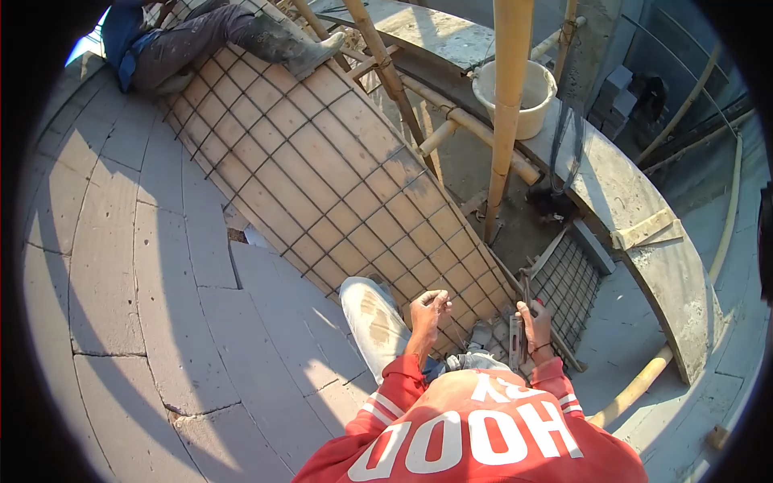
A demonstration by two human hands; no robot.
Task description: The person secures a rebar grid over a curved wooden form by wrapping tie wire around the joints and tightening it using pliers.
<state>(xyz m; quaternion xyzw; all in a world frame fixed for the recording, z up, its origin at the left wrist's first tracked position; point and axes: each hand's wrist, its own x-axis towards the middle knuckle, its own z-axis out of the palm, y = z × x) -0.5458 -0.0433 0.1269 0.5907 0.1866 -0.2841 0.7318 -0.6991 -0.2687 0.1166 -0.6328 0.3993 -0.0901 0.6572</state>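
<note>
My left hand (427, 317) is closed in front of my chest, fingers pressed together over the rebar grid (346, 189); what it pinches, perhaps something thin, is too small to make out. To its right, my right hand (535, 325) is wrapped round a dark, slim tool (526, 286) whose tip points up. Just left of that hand stands a grey metal level-like bar (515, 342). The grid of crossed bars lies over wooden boards (322, 121) that slope between the block wall and the scaffold. My knee (372, 318) rests beside the grid.
A co-worker's legs (241, 40) lie across the grid's far end. Bamboo poles (506, 105) rise at the centre right, with a white bucket (527, 121) behind. A curved concrete ledge (628, 193) runs down the right. Grey blocks (169, 282) cover the left; a second grid (568, 282) lies below the ledge.
</note>
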